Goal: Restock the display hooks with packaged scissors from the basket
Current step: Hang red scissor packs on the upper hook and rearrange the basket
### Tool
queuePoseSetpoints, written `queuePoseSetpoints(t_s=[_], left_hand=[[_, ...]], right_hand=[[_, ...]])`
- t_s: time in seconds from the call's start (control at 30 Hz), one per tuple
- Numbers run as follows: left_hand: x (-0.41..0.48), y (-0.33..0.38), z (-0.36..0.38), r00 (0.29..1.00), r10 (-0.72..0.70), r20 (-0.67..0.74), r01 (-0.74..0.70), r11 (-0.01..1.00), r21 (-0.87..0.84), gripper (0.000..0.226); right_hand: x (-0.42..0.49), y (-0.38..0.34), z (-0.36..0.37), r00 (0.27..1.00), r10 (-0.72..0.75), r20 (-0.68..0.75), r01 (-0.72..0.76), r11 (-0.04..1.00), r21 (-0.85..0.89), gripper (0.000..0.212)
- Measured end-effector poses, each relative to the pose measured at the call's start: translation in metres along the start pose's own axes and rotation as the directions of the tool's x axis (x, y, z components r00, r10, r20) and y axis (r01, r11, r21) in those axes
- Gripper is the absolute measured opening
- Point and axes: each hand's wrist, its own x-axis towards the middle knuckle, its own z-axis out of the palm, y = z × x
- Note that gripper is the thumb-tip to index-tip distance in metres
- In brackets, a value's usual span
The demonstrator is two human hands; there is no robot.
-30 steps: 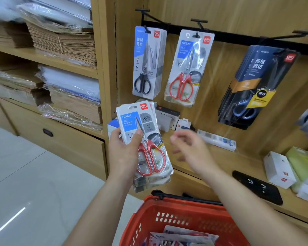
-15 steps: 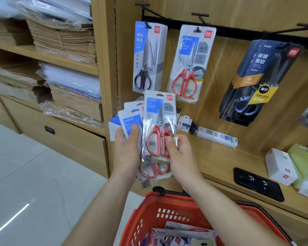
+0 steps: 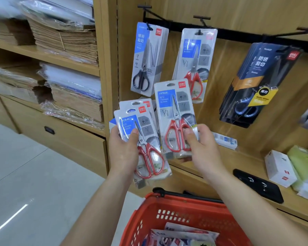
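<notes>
The right hand (image 3: 200, 148) is pinching one pack (image 3: 174, 107) low down, thumb across its front, holding it upright below the middle hook (image 3: 202, 21); it should be lifting the slot level with the hook tip, then sliding straight on. The left hand (image 3: 123, 151) is gripping the spare stack (image 3: 140, 126) above the basket (image 3: 167, 215)

Glossy plastic packs (image 3: 176, 110) (wood-look shelving (image 3: 238, 162))

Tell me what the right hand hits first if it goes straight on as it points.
The right hand points up and forward, gripping a single pack. Its top edge would probably meet the hanging red scissors pack on the middle hook first; depth between them is unclear.
</notes>
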Motion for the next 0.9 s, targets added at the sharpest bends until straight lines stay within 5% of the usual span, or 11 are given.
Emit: queuePoseSetpoints(t_s=[0.23,0.9], left_hand=[[-0.002,-0.002,-0.001,1.0,0.014,0.015,-0.014,1.0,-0.003,0.013],[-0.003,0.004,-0.001,0.999,0.039,0.023,-0.039,0.999,0.011,0.014]], right_hand=[[0.059,-0.046,-0.024,0.98,-0.078,-0.182,0.074,0.997,-0.029,0.017],[0.105,-0.061,-0.017,0.939,-0.124,-0.321,0.11,0.992,-0.06,0.018]])
